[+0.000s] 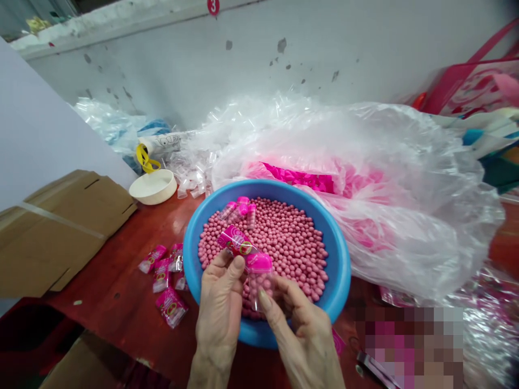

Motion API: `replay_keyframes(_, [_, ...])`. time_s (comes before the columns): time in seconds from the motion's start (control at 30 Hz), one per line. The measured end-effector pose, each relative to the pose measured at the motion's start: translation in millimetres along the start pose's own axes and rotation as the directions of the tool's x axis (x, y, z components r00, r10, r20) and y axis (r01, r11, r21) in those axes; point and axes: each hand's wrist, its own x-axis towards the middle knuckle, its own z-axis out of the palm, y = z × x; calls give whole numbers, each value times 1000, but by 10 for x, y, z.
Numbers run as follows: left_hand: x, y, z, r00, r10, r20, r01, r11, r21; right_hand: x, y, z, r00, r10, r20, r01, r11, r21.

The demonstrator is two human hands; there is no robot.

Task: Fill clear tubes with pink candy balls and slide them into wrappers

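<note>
Both left hand (221,305) and right hand (302,327) are over a blue basin (341,270) of pink balls (294,237)
The left clamps a printed wrapper (235,239), the right a pink-capped vial (259,281) just beside it; wrapped pieces (171,308) lie left on the counter (117,319), other vials (251,216) toward the basin's far left, a plastic bag (344,127) beyond, right

Soft, even light reaches my right hand (304,327); glare flecks the plastic bag (385,140); the edges stretch and blur; pixelation masks the lower right.
</note>
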Motion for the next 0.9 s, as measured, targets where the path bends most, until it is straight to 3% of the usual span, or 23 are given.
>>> replay_keyframes(0.2, [-5,32,19,994,-75,75,68,993,94,-95,155,-42,985,-166,34,170,970,-174])
replay_keyframes(0.3, [-18,32,20,992,-94,81,83,988,129,-106,183,-54,997,-76,28,79,986,-148])
replay_keyframes(0.4, [-37,28,24,988,-74,137,53,987,153,-74,129,-53,999,19,26,-19,1000,-4])
replay_keyframes(0.57, [-54,50,13,970,-118,211,72,974,213,-9,75,-103,998,16,57,-22,994,109])
replay_keyframes(0.7, [-68,74,-32,941,-204,269,146,965,219,4,119,-133,991,-105,83,104,994,23])
replay_keyframes(0.9, [-82,58,-34,947,-203,249,145,961,235,-25,179,-1,933,-359,-9,351,917,-188])
